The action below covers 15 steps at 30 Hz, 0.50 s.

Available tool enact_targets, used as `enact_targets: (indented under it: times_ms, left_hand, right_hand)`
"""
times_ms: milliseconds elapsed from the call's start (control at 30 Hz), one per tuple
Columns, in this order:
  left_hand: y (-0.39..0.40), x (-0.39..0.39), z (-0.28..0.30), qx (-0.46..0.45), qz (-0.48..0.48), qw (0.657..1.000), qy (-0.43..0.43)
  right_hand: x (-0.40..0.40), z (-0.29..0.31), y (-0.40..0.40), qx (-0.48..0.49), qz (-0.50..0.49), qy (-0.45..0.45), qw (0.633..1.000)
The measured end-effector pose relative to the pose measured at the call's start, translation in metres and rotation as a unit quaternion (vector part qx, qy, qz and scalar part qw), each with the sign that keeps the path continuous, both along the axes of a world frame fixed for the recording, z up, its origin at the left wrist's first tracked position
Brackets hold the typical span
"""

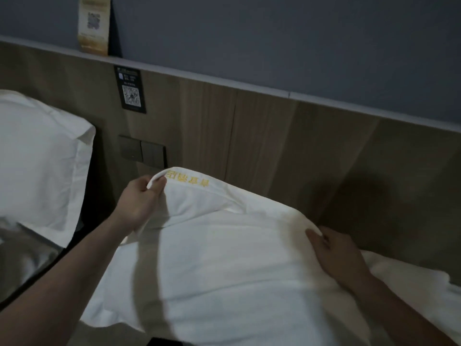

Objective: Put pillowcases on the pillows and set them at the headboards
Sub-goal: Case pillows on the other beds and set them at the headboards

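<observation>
Both hands, left [139, 198] and right [334, 250], pinch my cased pillow [224, 258] below the headboard [249, 126]; second pillow [37, 158] already set.

Two white pillows [224, 258], two hands [139, 201], two QR cards [93, 23].

Pillow [37, 156] cut off at left edge; QR placard [130, 89] text perhaps too blurred.

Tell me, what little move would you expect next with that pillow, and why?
Probably a short push forward, to set the cased pillow against the wooden headboard. The left hand pinches its embroidered corner and the right hand grips the other top edge, and a gap remains behind it. A finished pillow already leans there.
</observation>
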<state>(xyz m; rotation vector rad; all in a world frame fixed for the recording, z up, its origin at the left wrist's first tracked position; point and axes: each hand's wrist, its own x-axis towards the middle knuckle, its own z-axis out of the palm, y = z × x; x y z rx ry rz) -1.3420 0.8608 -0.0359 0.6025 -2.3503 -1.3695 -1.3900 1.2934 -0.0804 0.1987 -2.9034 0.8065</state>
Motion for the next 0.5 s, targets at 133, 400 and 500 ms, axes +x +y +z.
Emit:
enact_targets:
  times_ms: [133, 400, 500]
  left_hand:
    - [-0.003, 0.003, 0.024, -0.053, 0.017, 0.998, 0.026]
    - [0.016, -0.009, 0.074, -0.094, 0.073, 0.987, 0.104]
    - [0.031, -0.015, 0.103, -0.09, 0.077, 0.984, 0.132]
  right_hand:
    - [-0.006, 0.016, -0.003, -0.032, 0.017, 0.063, 0.997]
    - [-0.003, 0.066, 0.019, -0.065, 0.087, 0.178, 0.978]
    - [-0.005, 0.093, 0.029, -0.064, 0.083, 0.215, 0.971]
